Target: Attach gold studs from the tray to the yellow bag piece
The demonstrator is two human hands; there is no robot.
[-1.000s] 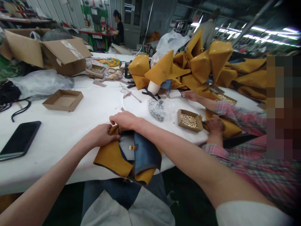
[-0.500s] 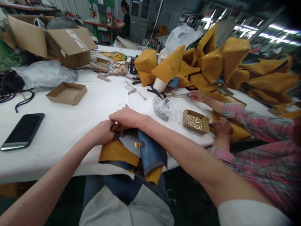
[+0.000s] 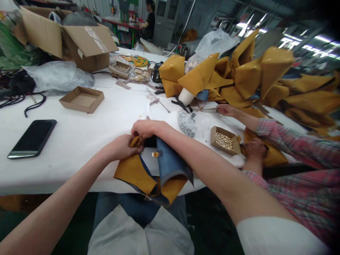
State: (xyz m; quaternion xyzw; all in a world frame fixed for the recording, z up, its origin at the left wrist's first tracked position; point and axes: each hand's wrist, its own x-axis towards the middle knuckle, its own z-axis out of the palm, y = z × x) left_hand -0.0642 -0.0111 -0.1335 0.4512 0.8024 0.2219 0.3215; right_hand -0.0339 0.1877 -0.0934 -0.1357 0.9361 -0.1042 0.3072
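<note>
A mustard-yellow bag piece with a blue lining lies over the near edge of the white table, a small gold clasp on it. My left hand pinches its upper left corner, fingers closed on the material. My right hand is curled over the top edge right beside the left, also gripping the piece. What the fingertips press between them is hidden.
A black phone lies at the left, an empty cardboard tray behind it. A box of gold rivets and a bag of silver parts sit to the right. A co-worker in a plaid sleeve works beside a yellow bag pile.
My hands have closed together on the piece's top corner; the right hand curled in more tightly. The view shifted slightly, and the piece sits a little further right and lower.
</note>
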